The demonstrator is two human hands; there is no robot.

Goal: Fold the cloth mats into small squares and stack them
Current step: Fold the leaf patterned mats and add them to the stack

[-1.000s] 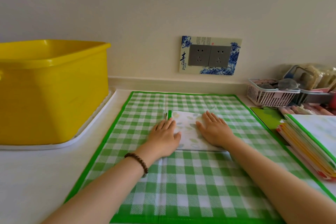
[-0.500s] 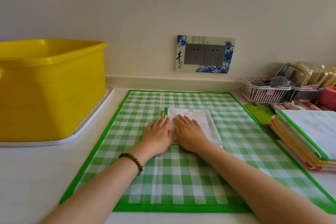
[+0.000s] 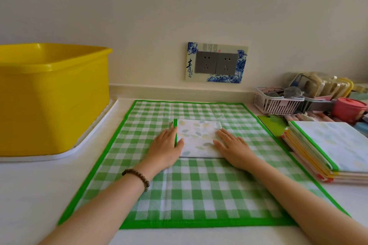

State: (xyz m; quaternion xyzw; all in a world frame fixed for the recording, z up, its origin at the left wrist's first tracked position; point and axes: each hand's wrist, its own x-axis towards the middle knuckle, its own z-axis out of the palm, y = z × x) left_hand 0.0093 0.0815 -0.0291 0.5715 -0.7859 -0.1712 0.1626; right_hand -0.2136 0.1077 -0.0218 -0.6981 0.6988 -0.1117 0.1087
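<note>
Green-and-white checked cloth mat point(image 3: 199, 195) with a bright green border lies spread flat on the pale bench point(image 3: 25, 195), its far edge close to the wall. On its far middle part sits a small folded mat point(image 3: 199, 138), white with a pale leaf print and a green trim along its left edge, folded down to a near square. The left hand point(image 3: 166, 148) lies flat with straight fingers at that left edge, its thumb resting on the folded mat and its fingers on the checked cloth just beside it; a bracelet point(image 3: 137, 176) of dark beads circles the wrist. The right hand point(image 3: 233, 148) also lies flat and uncurled, pressing the near right corner of the folded mat, with part of the palm on the checked cloth. Neither hand grips anything. Near the bench's right edge, touching the checked mat's border, stands a stack of folded mats point(image 3: 338, 145) with a leaf-print one on top. At the left end a yellow tub point(image 3: 53, 95) stands in a white tray point(image 3: 95, 127). Against the wall at the far right are a white slatted basket point(image 3: 274, 103) and a pink lidded pot point(image 3: 348, 107), and a double socket point(image 3: 217, 62) with a blue-flowered surround is fixed to the wall
</note>
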